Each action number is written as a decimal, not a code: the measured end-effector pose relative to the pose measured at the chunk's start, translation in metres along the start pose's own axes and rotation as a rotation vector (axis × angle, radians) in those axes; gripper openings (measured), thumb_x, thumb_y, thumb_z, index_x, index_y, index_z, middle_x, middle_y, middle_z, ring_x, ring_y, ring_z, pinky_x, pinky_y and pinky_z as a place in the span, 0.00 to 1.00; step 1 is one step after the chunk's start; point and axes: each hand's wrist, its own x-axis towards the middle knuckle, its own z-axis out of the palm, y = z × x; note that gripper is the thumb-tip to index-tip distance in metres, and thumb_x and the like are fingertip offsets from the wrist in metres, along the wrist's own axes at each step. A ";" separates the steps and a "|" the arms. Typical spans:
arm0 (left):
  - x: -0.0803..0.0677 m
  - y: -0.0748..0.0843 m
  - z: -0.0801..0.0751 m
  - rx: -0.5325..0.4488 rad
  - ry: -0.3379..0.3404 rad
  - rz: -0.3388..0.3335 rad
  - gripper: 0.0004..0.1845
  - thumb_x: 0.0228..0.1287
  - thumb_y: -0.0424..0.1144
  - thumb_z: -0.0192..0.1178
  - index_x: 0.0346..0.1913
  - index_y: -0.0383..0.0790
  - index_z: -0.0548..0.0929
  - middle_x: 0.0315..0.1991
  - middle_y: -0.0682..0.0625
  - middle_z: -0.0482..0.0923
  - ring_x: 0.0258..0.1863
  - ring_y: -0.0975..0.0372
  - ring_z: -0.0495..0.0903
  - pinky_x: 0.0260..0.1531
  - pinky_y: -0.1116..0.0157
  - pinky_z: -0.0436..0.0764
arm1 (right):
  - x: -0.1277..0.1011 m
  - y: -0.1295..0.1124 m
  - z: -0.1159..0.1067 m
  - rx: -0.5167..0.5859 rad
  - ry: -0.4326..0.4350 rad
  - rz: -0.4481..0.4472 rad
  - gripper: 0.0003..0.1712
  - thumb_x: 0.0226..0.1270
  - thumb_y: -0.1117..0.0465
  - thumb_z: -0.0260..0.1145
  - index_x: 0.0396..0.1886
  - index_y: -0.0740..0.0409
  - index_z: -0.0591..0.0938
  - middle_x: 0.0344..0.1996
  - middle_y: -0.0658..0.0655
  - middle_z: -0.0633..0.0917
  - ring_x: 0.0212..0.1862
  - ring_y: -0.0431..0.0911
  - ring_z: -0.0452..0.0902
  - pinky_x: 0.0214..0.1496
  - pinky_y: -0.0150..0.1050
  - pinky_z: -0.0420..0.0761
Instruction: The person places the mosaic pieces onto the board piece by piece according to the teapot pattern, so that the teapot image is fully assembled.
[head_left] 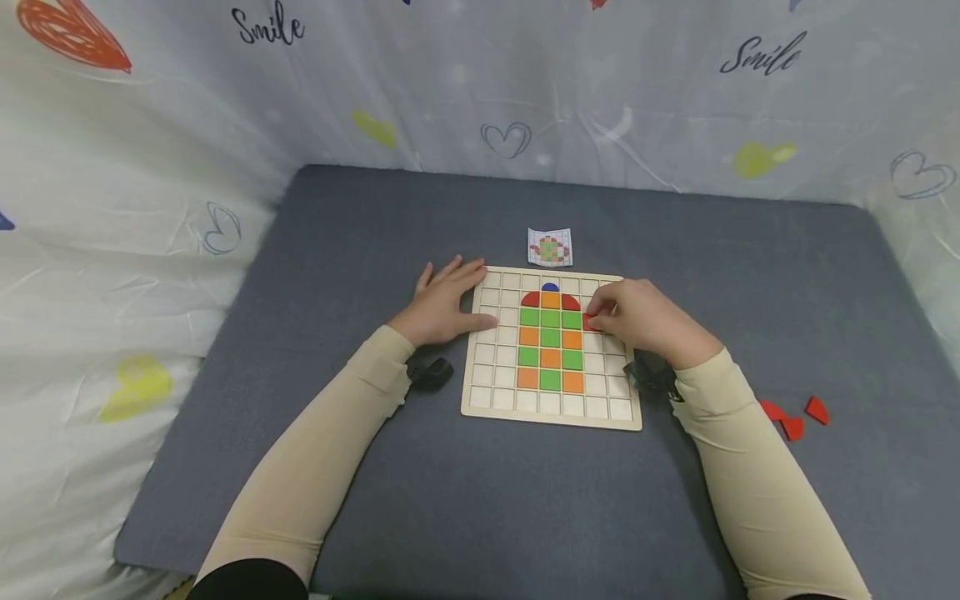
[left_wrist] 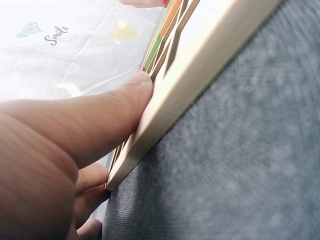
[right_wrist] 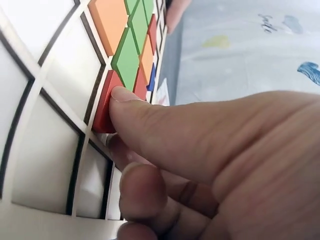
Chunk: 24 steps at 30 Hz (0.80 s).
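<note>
A wooden grid board [head_left: 551, 422] lies on the table, with green, orange, red and blue tiles set in its middle columns. My right hand [head_left: 637, 317] pinches a red tile [right_wrist: 103, 107] at the cell just right of the top green row [head_left: 551, 318]. In the right wrist view the thumb lies on the tile's edge, beside a green tile [right_wrist: 126, 60]; its far side is hidden by the fingers. Along the board's left edge rests my left hand [head_left: 442, 308], fingers spread and thumb on the rim, as the left wrist view also shows.
Behind the board lies a small card [head_left: 550, 247] printed with a coloured pattern. Several loose red pieces [head_left: 818, 409] lie on the table to the right, partly behind the right sleeve [head_left: 757, 475]. A printed curtain [head_left: 600, 108] hangs along the table's back edge.
</note>
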 end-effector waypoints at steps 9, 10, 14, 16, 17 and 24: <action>-0.001 -0.001 -0.001 -0.009 -0.002 0.012 0.50 0.69 0.61 0.68 0.85 0.47 0.56 0.86 0.54 0.47 0.86 0.56 0.36 0.80 0.48 0.21 | -0.019 0.007 -0.006 -0.044 0.022 0.045 0.08 0.71 0.65 0.71 0.46 0.62 0.89 0.38 0.57 0.89 0.39 0.51 0.81 0.43 0.47 0.82; -0.001 -0.001 -0.001 -0.008 -0.003 0.014 0.50 0.69 0.61 0.68 0.85 0.47 0.56 0.86 0.54 0.47 0.86 0.56 0.35 0.80 0.48 0.21 | -0.023 0.010 -0.006 -0.051 0.024 0.045 0.09 0.70 0.66 0.71 0.47 0.63 0.89 0.38 0.58 0.89 0.40 0.51 0.81 0.44 0.48 0.82; -0.001 -0.001 -0.002 -0.010 0.000 0.013 0.50 0.69 0.61 0.68 0.85 0.46 0.56 0.86 0.54 0.47 0.86 0.56 0.35 0.80 0.49 0.21 | -0.039 0.021 -0.009 -0.076 0.037 0.040 0.09 0.68 0.66 0.73 0.45 0.64 0.89 0.37 0.57 0.89 0.39 0.50 0.82 0.45 0.50 0.82; -0.001 -0.001 -0.002 -0.011 -0.001 0.011 0.50 0.69 0.61 0.68 0.85 0.46 0.57 0.86 0.54 0.47 0.86 0.56 0.35 0.80 0.49 0.21 | -0.046 0.027 -0.011 -0.085 0.042 0.042 0.10 0.67 0.65 0.75 0.45 0.64 0.89 0.36 0.57 0.88 0.39 0.50 0.81 0.44 0.50 0.82; -0.001 -0.001 -0.002 -0.013 -0.002 0.010 0.50 0.69 0.60 0.69 0.85 0.46 0.57 0.86 0.54 0.47 0.86 0.56 0.35 0.80 0.48 0.21 | -0.049 0.030 -0.012 -0.093 0.046 0.040 0.10 0.67 0.64 0.75 0.45 0.64 0.89 0.35 0.57 0.88 0.38 0.50 0.81 0.43 0.50 0.81; 0.000 0.000 -0.001 -0.009 -0.006 0.010 0.50 0.69 0.61 0.68 0.85 0.46 0.56 0.86 0.53 0.47 0.86 0.56 0.35 0.80 0.48 0.21 | -0.071 0.043 -0.020 -0.135 0.056 0.113 0.17 0.68 0.56 0.75 0.44 0.65 0.84 0.30 0.57 0.82 0.32 0.49 0.77 0.37 0.47 0.76</action>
